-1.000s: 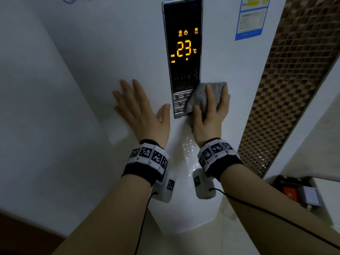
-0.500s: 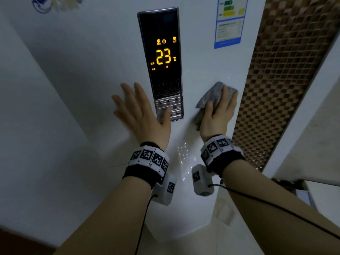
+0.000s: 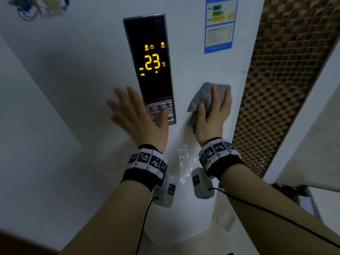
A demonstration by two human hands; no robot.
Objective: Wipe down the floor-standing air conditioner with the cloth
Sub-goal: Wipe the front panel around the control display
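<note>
The left hand (image 3: 139, 116) lies flat on the white front of the air conditioner (image 3: 88, 74). Its fingers are straight and spread, holding nothing. Its thumb reaches across the silver button strip at the foot of the control panel (image 3: 150, 70) (display reading 23 °C). The right hand (image 3: 214, 116) presses the grey cloth (image 3: 203, 97) against the front with straight fingers laid over it. In this dim light the thumb seems to rest on the cloth's left part rather than pinch it.

The cloth sits right of the panel, a strip of white between them, and its right side comes close to the cabinet's right edge, where the brown mosaic wall (image 3: 276, 92) begins. White surface runs above the cloth to the energy label (image 3: 219, 26), and broadly left of the left hand.
</note>
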